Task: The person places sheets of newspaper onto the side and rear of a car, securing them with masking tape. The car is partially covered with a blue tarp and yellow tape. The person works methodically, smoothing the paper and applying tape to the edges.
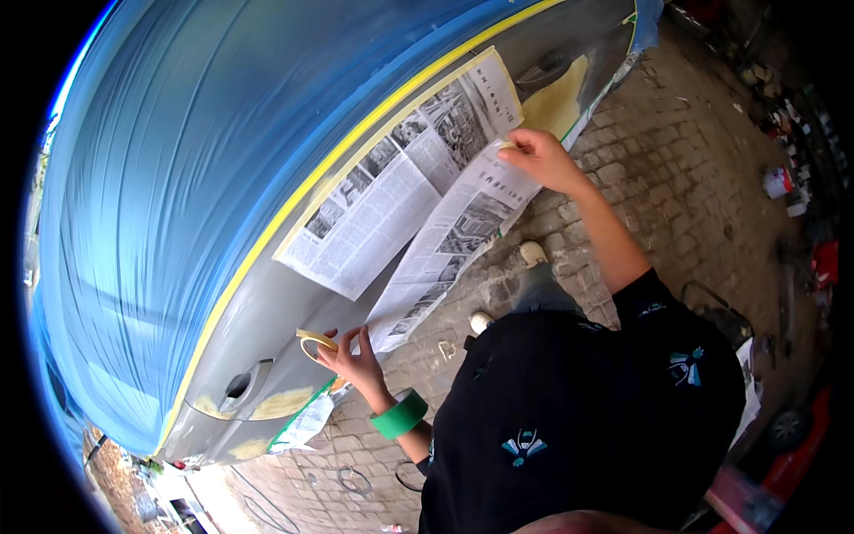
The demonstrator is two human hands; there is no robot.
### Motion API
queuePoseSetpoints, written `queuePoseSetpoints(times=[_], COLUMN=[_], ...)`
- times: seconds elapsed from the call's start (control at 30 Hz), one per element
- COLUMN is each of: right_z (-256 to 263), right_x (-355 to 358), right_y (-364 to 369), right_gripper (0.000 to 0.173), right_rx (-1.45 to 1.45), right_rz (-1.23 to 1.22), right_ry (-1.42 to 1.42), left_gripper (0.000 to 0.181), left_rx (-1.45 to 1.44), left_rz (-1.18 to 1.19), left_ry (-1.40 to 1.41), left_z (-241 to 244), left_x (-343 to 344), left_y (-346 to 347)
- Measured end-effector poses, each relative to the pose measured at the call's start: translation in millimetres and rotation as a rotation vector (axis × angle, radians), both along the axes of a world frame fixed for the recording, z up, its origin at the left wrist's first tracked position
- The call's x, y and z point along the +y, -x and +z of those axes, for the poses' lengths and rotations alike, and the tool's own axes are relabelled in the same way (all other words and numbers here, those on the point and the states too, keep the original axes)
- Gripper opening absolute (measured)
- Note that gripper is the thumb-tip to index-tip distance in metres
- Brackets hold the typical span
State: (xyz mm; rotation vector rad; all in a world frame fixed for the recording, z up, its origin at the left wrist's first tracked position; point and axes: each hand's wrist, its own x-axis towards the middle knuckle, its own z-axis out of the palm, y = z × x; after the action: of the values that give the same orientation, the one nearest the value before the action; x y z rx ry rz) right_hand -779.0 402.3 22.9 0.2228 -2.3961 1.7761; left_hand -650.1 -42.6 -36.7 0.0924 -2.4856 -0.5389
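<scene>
A long newspaper sheet (467, 227) hangs between my two hands in front of the grey car door. My right hand (540, 160) pinches its upper corner, where a bit of masking tape shows. My left hand (357, 360) touches the lower corner with its fingertips and carries a roll of masking tape (317, 343) on its fingers. A roll of green tape (400, 414) sits around my left wrist. Another newspaper sheet (380, 213) lies on the door, its top edge taped. Above it, a yellow tape line (293, 207) borders blue plastic film (180, 167) over the car's upper part.
One door handle (239, 385) is at the lower left, another (544, 70) at the upper right, near beige filler patches. Green tape and plastic run along the car's lower edge. Hoses (353, 480) lie on the brick paving (634, 167). A white-and-red bucket (777, 182) stands among clutter.
</scene>
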Motion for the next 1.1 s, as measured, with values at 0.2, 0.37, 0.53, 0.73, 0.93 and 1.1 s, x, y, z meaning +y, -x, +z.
queuePoseSetpoints(times=[0.2,0.37,0.53,0.73,0.93,1.1], right_z=[-25.5,-42.2,-54.7,-77.8,-91.2,-96.0], right_x=[98.6,183.1,268.4,331.7,360.6,374.0], right_y=[41.3,84.1,127.0,182.9,222.2,238.4], right_gripper=[0.014,0.021,0.026,0.024,0.023,0.025], right_rx=[-0.035,-0.015,-0.053,-0.056,-0.058,-0.036], right_rz=[-0.150,-0.218,-0.316,-0.262,-0.241,-0.242], right_ry=[0.155,0.226,0.212,0.262,0.252,0.212], left_gripper=[0.015,0.014,0.013,0.009,0.008,0.009], left_rx=[0.014,0.061,0.077,0.091,0.080,0.064], left_rz=[-0.112,-0.133,-0.138,-0.032,-0.007,-0.005], left_ry=[0.054,0.068,0.069,0.168,0.226,0.216], left_z=[49.0,76.3,87.3,91.1,87.3,86.1], left_x=[97.5,197.7,289.7,360.4,389.2,398.8], left_y=[45.3,95.4,146.2,189.9,207.5,223.6])
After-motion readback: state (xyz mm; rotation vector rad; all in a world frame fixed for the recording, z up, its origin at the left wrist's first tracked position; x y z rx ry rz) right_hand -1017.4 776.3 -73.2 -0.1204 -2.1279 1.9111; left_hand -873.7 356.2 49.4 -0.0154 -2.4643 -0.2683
